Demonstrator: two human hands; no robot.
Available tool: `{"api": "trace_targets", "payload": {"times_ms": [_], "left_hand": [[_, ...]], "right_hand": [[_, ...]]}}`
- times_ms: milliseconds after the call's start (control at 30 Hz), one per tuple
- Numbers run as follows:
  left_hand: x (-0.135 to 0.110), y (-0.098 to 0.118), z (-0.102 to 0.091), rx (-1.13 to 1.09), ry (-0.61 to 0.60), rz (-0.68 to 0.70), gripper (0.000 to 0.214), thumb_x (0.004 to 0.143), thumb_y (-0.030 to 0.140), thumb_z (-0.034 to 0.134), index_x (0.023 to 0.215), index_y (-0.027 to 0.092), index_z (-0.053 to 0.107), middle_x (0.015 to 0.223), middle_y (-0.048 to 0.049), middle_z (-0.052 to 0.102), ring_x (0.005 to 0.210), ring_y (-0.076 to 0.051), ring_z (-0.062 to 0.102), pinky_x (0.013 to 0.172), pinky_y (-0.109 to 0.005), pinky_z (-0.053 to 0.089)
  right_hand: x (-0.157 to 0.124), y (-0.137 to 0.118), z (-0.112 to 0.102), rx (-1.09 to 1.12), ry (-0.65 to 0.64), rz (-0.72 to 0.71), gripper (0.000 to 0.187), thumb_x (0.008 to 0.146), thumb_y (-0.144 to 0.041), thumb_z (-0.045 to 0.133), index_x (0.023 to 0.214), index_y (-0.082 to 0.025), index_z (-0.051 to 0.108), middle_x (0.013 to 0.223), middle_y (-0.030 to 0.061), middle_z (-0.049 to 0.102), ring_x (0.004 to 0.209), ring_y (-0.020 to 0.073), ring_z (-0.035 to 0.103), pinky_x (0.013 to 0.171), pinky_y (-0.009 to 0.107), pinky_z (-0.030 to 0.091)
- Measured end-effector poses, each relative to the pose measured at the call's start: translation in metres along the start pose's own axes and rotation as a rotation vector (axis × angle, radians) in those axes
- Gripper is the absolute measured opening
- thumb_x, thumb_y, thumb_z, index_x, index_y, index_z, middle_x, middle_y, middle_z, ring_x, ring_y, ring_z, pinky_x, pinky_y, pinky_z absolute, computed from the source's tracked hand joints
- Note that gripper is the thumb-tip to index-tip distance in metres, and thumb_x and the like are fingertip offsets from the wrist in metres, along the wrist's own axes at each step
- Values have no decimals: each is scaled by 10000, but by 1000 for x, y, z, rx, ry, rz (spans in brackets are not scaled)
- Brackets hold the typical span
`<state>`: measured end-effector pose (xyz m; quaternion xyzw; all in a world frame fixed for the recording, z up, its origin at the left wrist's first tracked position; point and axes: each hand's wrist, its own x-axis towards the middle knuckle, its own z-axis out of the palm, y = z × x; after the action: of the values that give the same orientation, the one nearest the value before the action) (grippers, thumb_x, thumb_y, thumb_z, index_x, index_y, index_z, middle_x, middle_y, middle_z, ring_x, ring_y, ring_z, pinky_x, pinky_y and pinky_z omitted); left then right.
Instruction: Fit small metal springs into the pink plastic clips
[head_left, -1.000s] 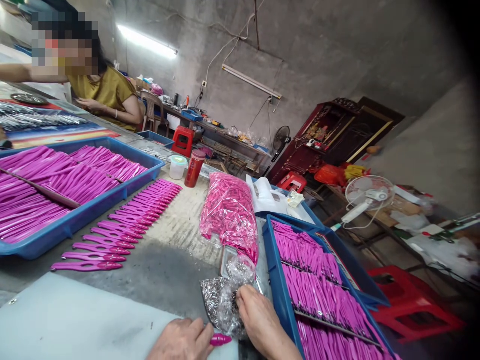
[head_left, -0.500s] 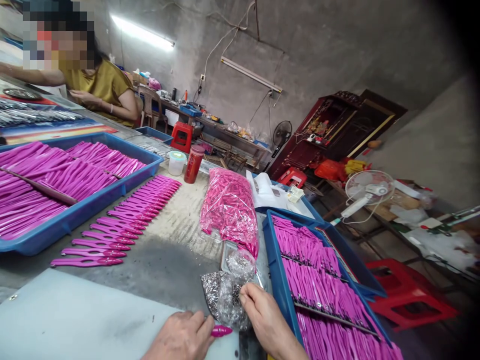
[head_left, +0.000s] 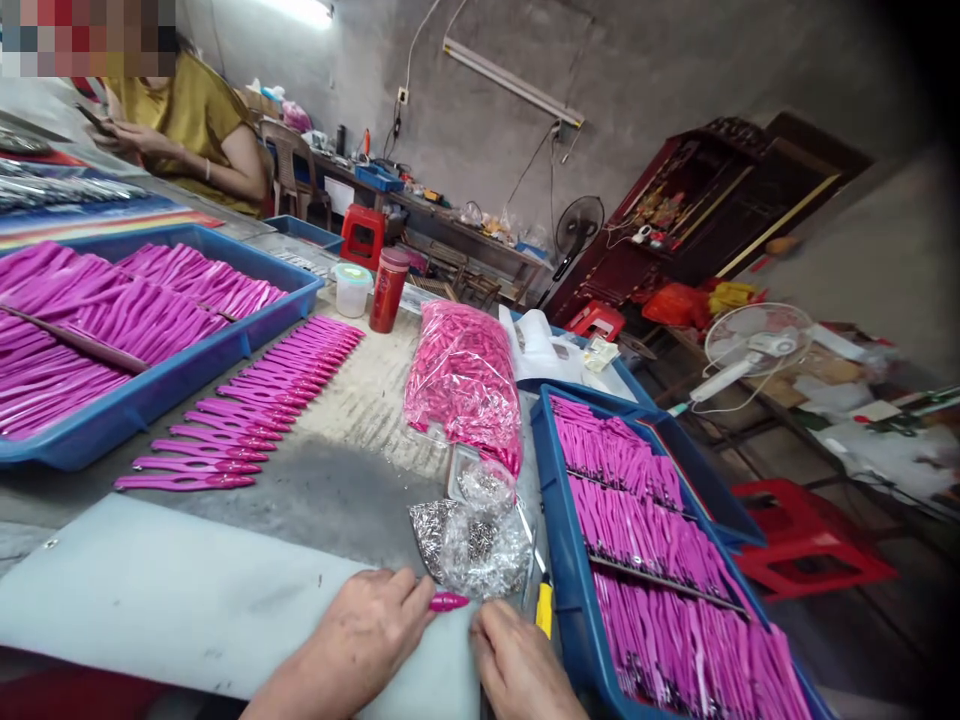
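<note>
My left hand (head_left: 360,640) rests on a pale board (head_left: 172,610) at the table's near edge, fingers closed around a small pink plastic piece (head_left: 448,602) whose tip sticks out to the right. My right hand (head_left: 514,665) lies just right of it, fingers pinched together near that tip; what they hold is too small to make out. Directly beyond both hands lies a clear bag of small metal parts (head_left: 472,545). A bigger bag of pink pieces (head_left: 465,380) sits behind it.
A blue tray (head_left: 559,560) of magenta strips stands at my right, another blue tray (head_left: 165,385) at my left, with a row of magenta strips (head_left: 255,410) on the table between. A red bottle (head_left: 388,290) and a small tub (head_left: 351,290) stand farther back. Another person (head_left: 187,130) sits at far left.
My right hand has pulled back out of the metal-parts bag toward the pink piece in my left hand. The view has tilted down slightly.
</note>
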<state>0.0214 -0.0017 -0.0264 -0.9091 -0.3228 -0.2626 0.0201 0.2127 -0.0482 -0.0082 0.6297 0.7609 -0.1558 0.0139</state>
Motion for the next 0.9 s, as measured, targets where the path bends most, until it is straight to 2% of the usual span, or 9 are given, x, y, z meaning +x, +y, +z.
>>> {"api": "trace_targets", "payload": {"times_ms": [133, 367, 600, 800, 900], "left_hand": [[0, 0, 1, -17, -20, -11, 129, 854, 160, 454, 733, 205, 451, 576, 35, 516, 452, -147, 527, 438, -261, 384], [2, 0, -2, -21, -65, -2, 120, 857, 154, 457, 745, 198, 461, 594, 30, 520, 468, -150, 531, 441, -264, 386], [1, 0, -2, -20, -37, 0, 136, 867, 161, 443, 737, 200, 461, 576, 31, 518, 455, -151, 529, 438, -266, 384], [1, 0, -3, -22, -48, 6, 116, 863, 152, 442, 759, 199, 465, 587, 29, 527, 460, -158, 536, 439, -275, 394], [0, 1, 0, -25, -66, -1, 111, 852, 153, 465, 753, 203, 458, 588, 30, 521, 464, -163, 535, 437, -280, 398]], "right_hand": [[-5, 4, 15, -59, 104, -64, 220, 814, -75, 384, 752, -200, 554, 730, 32, 622, 673, 176, 617, 585, 247, 401], [-10, 9, 17, 102, 165, -115, 224, 855, -98, 375, 741, -191, 544, 697, 23, 585, 653, 151, 603, 584, 222, 426], [-12, 11, 34, 6, 310, -185, 243, 860, -100, 336, 748, -193, 530, 675, 34, 568, 620, 168, 580, 575, 251, 426], [-12, 5, 34, -88, 347, -107, 254, 839, -82, 328, 714, -202, 513, 652, 31, 569, 614, 176, 578, 573, 266, 416], [-11, 5, 29, 17, 360, -140, 228, 848, -111, 333, 700, -212, 475, 631, 9, 554, 595, 157, 574, 547, 240, 406]]}}
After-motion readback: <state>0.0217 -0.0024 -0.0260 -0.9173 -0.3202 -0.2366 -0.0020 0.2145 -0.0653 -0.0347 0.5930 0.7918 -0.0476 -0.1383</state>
